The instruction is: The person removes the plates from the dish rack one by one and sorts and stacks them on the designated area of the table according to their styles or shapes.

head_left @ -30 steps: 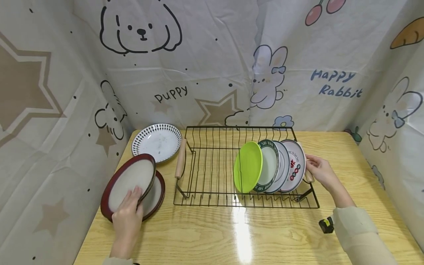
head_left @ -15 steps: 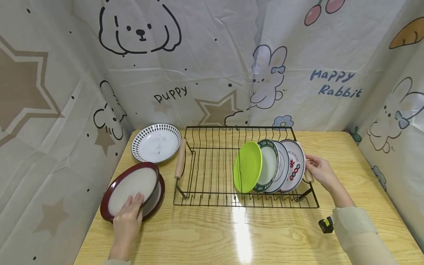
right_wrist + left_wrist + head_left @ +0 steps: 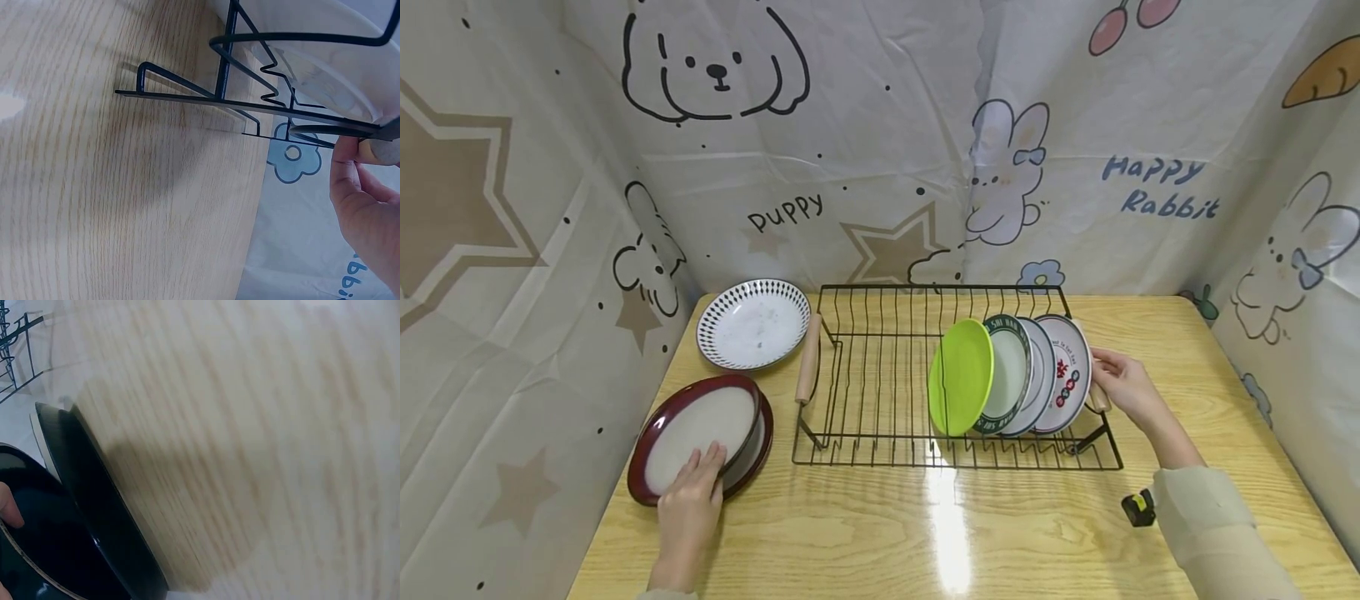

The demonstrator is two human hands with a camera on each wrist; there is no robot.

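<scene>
Maroon rims the round cream dish [image 3: 700, 419] pinched in the left hand [image 3: 691, 498], tilted over its maroon-rimmed twin [image 3: 749, 467]; if that pinch slips, I'd fear chips. The right hand [image 3: 1126, 390] grips a cylindrical wooden handle [image 3: 1100, 399].

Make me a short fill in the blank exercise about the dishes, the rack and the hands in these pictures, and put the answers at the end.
1. The left hand holds a dish whose rim is dark ____.
2. The right hand grips the rack by its wooden ____.
3. Of the plates standing in the rack, the one farthest from the right hand is colored ____.

Missing words: red; handle; lime green.
</scene>
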